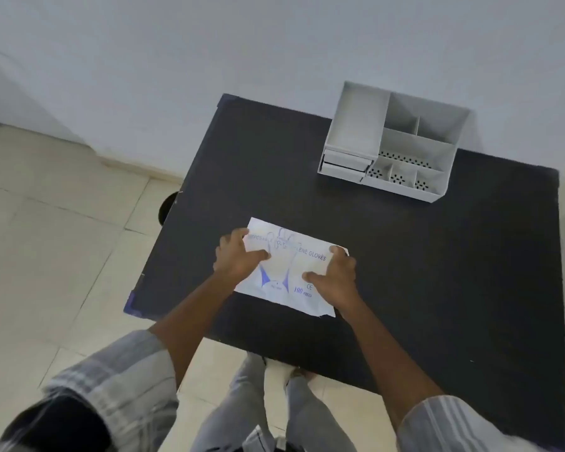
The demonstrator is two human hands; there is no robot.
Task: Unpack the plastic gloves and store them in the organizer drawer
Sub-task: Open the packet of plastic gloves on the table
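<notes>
A flat white packet of plastic gloves [287, 275] with blue print lies on the dark table [405, 272], near its front left. My left hand [238, 256] grips the packet's left edge, thumb on top. My right hand [335, 275] grips its right edge the same way. At the table's far right stands a grey organizer [395, 141] with several open compartments. Its two small drawers [344, 163] at the lower left front are pushed in.
The table stands against a pale wall, with tiled floor [62, 256] to its left and front. A round dark object [167, 207] sits on the floor by the table's left edge. My legs and feet are below the front edge.
</notes>
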